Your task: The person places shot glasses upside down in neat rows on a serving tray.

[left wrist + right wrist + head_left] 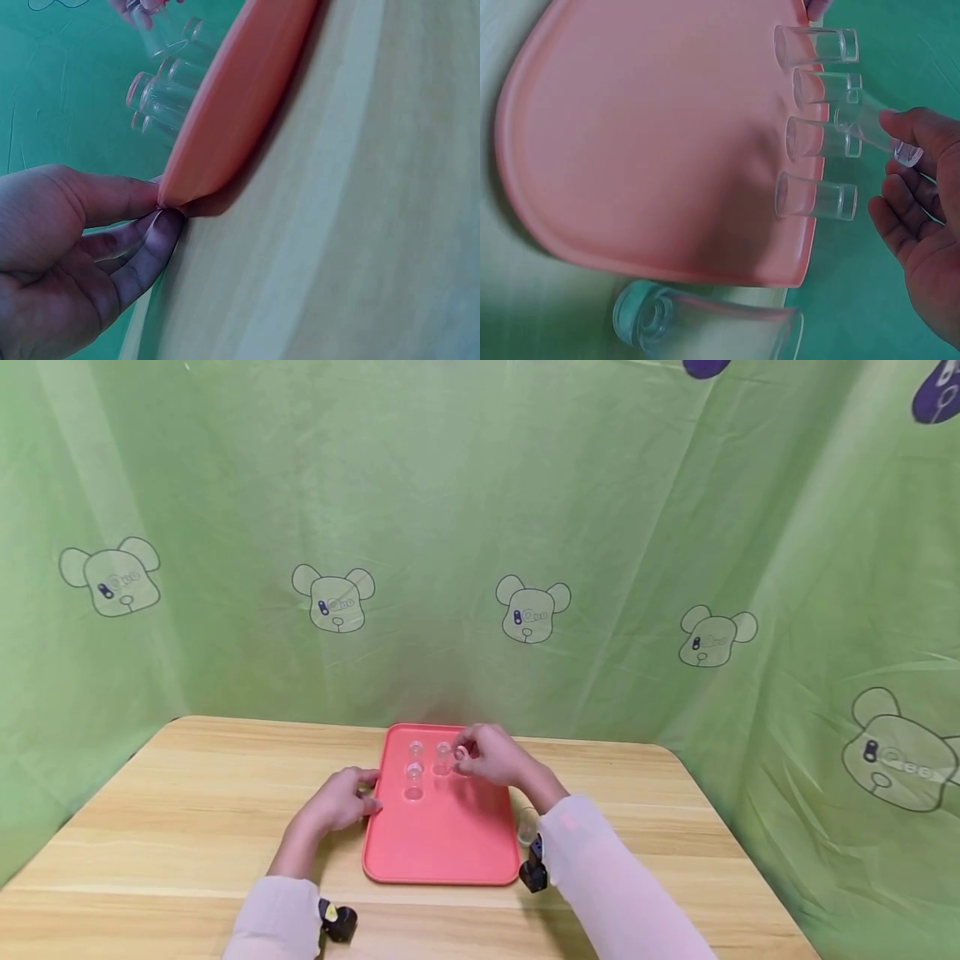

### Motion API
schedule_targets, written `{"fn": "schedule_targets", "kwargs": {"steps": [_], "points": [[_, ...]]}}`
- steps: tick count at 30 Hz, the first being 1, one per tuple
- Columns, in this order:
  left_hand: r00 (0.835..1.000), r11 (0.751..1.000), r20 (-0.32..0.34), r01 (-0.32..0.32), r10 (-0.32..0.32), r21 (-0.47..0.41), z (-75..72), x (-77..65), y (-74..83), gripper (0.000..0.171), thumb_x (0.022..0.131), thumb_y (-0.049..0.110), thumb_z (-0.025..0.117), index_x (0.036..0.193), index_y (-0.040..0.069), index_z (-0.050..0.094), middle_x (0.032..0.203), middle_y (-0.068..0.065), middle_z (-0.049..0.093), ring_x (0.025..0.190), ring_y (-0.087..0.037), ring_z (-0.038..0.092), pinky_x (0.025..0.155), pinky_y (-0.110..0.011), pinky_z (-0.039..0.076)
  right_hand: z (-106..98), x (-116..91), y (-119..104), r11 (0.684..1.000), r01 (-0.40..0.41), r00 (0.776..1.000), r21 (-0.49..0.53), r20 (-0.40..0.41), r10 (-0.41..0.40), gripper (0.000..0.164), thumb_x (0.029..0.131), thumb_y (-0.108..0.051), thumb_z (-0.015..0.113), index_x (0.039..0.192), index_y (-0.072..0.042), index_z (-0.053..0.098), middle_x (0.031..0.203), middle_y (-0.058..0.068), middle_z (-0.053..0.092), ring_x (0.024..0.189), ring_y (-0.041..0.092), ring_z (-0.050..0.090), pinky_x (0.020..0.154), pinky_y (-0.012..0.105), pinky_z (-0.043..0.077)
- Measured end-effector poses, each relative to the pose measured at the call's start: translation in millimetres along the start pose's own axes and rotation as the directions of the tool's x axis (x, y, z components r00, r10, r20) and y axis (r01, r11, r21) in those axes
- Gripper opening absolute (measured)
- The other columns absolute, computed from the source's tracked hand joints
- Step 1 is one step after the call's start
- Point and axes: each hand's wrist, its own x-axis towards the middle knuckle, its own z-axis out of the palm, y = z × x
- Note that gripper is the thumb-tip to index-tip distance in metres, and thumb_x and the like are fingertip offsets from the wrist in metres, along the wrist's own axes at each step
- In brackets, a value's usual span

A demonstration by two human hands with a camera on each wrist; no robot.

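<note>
A pink tray [435, 843] lies on the table with several small clear shot glasses [816, 45] standing in its far part. My right hand [491, 756] pinches another shot glass [874, 124] between thumb and fingers at one end. This held glass tilts and overlaps the standing ones in the right wrist view. At the tray's left side is my left hand [339, 800]. Its thumb and fingers pinch the tray's edge, as the left wrist view [172, 187] shows.
A larger clear glass [720, 322] stands on the wooden table [225, 827] just right of the tray, close to my right sleeve. Behind the table hangs a green curtain [435, 485] printed with bear faces.
</note>
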Motion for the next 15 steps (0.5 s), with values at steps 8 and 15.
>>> {"fn": "schedule_targets", "kwargs": {"steps": [8,15], "points": [[1.000,1.000,0.005,-0.007,0.007,0.003,-0.2,0.3,-0.3,0.053,0.089,-0.004,0.068,0.140,-0.008,0.057,0.130,-0.021,0.065,0.082,-0.019,0.059,0.074,-0.032,0.050,7.1,2.2,-4.3,1.000,-0.021,1.000,-0.008,-0.001,0.021,0.012,0.087,-0.005,0.077,0.085,-0.007,0.065,0.080,-0.002,0.058,0.077,0.011,0.055,0.070,0.025,0.048],[1.000,1.000,0.012,-0.017,0.017,0.015,-0.3,1.3,-1.7,0.054,0.089,-0.002,0.068,0.141,-0.008,0.056,0.131,-0.023,0.064,0.083,-0.020,0.060,0.075,-0.031,0.050,12.4,3.6,-4.7,0.999,-0.031,1.000,-0.023,0.004,0.031,0.009,0.087,-0.004,0.076,0.088,-0.007,0.068,0.083,-0.001,0.061,0.079,0.012,0.056,0.073,0.026,0.050]]}}
